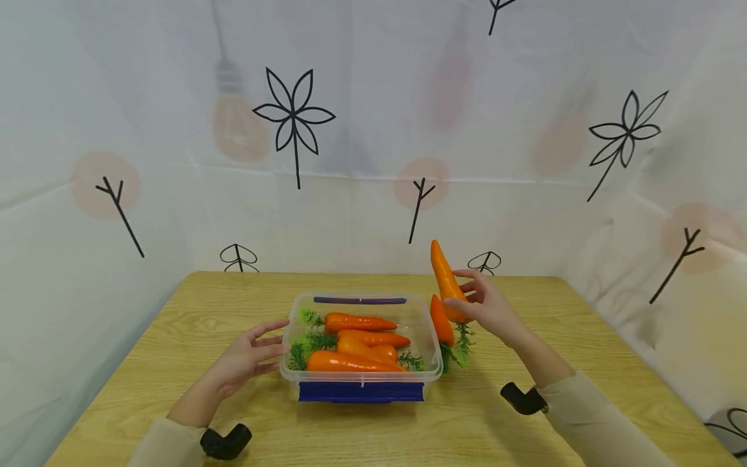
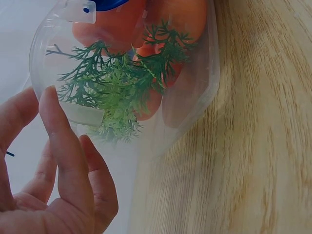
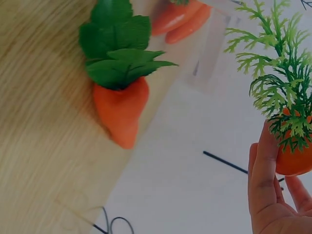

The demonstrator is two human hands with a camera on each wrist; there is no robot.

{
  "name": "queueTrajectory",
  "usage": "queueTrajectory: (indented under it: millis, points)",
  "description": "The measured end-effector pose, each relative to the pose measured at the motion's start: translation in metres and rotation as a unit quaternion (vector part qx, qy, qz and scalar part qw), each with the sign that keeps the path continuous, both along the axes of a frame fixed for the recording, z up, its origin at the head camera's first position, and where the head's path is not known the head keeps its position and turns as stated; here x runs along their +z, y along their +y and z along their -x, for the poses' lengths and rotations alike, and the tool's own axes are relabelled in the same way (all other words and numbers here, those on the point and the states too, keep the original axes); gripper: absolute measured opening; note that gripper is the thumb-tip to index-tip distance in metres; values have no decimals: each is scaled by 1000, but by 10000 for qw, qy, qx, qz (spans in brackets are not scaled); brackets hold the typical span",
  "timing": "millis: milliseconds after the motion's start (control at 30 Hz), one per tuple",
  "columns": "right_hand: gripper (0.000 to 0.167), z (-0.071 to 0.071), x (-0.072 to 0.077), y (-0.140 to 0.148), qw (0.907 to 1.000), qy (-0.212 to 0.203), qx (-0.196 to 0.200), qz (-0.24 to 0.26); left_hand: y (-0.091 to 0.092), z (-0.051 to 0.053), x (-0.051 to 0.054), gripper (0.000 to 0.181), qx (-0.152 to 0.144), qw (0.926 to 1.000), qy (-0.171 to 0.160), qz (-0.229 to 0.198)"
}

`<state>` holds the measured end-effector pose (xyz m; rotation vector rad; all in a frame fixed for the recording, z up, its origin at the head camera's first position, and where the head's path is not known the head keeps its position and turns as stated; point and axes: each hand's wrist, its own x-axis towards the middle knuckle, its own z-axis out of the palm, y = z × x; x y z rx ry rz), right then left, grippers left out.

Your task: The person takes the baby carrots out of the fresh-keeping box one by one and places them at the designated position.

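Note:
A clear plastic box (image 1: 362,375) with blue clips stands mid-table, several orange carrots (image 1: 350,362) with green tops inside it. My left hand (image 1: 248,357) touches the box's left side, fingers spread and slightly bent; the left wrist view shows the fingertips of that hand (image 2: 63,165) at the clear rim. Right of the box, my right hand (image 1: 487,305) pinches a large carrot (image 1: 446,279) near its leafy end, its tip pointing up. In the right wrist view, green fronds (image 3: 285,87) rise over this hand (image 3: 275,195).
Another carrot (image 1: 441,321) with broad green leaves lies on the table (image 1: 233,295) against the box's right side, also visible as a short carrot (image 3: 122,109) in the right wrist view. A patterned white cloth (image 1: 362,220) hangs behind the table.

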<state>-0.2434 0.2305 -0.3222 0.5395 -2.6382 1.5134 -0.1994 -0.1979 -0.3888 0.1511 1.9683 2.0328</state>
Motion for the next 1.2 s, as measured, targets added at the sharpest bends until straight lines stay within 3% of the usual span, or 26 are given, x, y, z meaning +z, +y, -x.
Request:
queueTrajectory:
  millis: [633,1200]
  points:
    - [64,3,-34,30,9977,-408,-539,60,1,0,1,68,82,10000,15,36]
    - [71,18,-70,44,9930,-895,-755,-166,2,0,2,67,117,9999,19,57]
